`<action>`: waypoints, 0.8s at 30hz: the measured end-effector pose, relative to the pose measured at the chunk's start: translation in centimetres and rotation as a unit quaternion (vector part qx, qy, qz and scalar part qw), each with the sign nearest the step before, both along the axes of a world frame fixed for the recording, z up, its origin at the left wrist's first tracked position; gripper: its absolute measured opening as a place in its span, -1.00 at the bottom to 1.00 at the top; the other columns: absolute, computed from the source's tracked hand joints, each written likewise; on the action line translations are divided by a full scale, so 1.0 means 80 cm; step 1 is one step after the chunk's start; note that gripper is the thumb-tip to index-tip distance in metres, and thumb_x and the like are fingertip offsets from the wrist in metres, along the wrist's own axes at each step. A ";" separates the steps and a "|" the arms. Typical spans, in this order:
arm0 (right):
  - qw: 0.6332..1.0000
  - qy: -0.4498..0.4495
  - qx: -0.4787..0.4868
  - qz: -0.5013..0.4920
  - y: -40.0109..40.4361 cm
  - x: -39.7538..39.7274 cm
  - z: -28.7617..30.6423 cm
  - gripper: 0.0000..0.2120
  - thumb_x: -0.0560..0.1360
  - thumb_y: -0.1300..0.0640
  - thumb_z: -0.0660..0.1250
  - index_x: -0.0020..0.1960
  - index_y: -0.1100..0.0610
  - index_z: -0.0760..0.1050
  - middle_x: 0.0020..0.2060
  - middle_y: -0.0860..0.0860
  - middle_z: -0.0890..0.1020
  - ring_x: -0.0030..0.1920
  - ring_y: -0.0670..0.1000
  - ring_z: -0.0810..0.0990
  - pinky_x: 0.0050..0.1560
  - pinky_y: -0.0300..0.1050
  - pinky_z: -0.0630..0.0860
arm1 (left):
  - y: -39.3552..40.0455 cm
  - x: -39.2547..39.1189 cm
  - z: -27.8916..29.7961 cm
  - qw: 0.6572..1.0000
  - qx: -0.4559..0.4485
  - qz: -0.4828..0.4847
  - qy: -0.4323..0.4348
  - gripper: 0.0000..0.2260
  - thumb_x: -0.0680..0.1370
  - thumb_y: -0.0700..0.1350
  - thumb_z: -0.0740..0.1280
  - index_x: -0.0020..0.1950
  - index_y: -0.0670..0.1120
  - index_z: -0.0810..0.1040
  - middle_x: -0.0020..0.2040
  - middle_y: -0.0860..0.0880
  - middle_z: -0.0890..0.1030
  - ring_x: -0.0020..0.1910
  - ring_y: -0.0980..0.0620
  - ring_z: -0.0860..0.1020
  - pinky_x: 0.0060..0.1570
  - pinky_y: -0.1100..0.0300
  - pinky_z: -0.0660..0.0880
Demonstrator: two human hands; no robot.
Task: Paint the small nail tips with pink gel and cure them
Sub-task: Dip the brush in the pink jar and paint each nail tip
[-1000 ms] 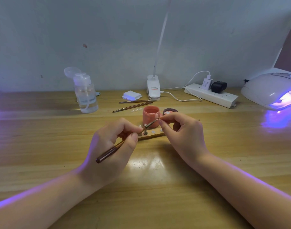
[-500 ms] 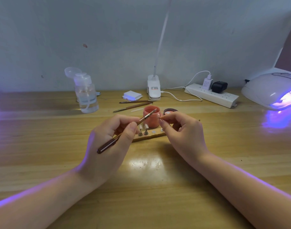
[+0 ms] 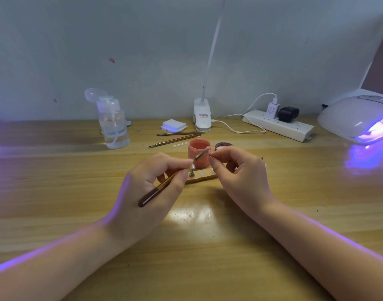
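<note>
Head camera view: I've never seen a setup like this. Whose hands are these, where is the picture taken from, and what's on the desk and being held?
No machine here: a person works with bare hands, filmed by a camera on their head looking forward and down. The left hand holds a brush, its tip reaching toward the right hand, which pinches something tiny, probably a nail tip, too small to tell. Behind them on the wooden desk stand a pink jar and a strip with small stands. Farther back: a clear pump bottle, spare brushes, a power strip and, far right, a glowing curing lamp.
</note>
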State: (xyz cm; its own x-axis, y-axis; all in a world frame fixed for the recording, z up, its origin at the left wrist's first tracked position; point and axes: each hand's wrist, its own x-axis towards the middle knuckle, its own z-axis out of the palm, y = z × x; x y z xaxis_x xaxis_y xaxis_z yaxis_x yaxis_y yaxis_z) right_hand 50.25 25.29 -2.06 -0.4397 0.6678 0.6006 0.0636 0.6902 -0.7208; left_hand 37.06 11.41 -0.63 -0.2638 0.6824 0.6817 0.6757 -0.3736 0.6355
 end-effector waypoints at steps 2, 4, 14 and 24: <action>1.000 0.003 0.009 -0.004 0.000 0.000 0.000 -0.86 0.45 0.22 0.44 -0.15 -0.02 0.62 -0.31 -0.17 0.64 -0.41 0.02 0.44 -0.33 -0.06 0.45 | -0.001 0.000 0.000 0.999 0.008 -0.010 0.031 -0.84 0.50 -0.10 0.30 0.02 -0.06 0.64 -0.14 0.15 0.61 -0.15 0.12 0.57 -0.14 0.32 0.44; 1.000 0.004 0.020 -0.008 0.001 -0.001 -0.001 -0.81 0.45 0.22 0.44 -0.17 -0.07 0.59 -0.32 -0.23 0.63 -0.42 0.00 0.43 -0.35 -0.11 0.44 | -0.002 -0.001 -0.001 0.999 0.019 -0.017 0.036 -0.84 0.50 -0.11 0.29 0.00 -0.07 0.63 -0.15 0.13 0.61 -0.15 0.10 0.57 -0.14 0.30 0.44; 0.997 0.015 0.070 -0.028 0.003 -0.003 -0.004 -0.77 0.43 0.22 0.46 -0.16 -0.11 0.55 -0.28 -0.31 0.60 -0.44 -0.10 0.38 -0.38 -0.27 0.38 | -0.002 -0.001 -0.001 0.998 0.016 -0.009 0.065 -0.87 0.52 -0.16 0.34 0.02 -0.08 0.64 -0.12 0.11 0.61 -0.11 0.11 0.57 -0.12 0.30 0.46; 0.996 0.007 0.081 -0.036 0.007 -0.003 -0.008 -0.89 0.43 0.24 0.46 -0.13 0.04 0.62 -0.24 -0.16 0.62 -0.42 -0.12 0.40 -0.36 -0.33 0.35 | -0.004 0.001 0.000 1.000 -0.007 0.005 0.011 -0.86 0.52 -0.09 0.30 0.02 0.00 0.62 -0.15 0.12 0.63 -0.12 0.10 0.58 -0.13 0.34 0.44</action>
State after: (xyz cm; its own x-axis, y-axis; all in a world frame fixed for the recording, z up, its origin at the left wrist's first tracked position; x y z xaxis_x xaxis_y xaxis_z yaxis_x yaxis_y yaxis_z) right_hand 49.99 25.84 -2.66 -0.3853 0.5919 0.7080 0.1087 0.7910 -0.6021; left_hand 37.18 11.07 -0.64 -0.2564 0.6888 0.6781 0.6932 -0.3579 0.6257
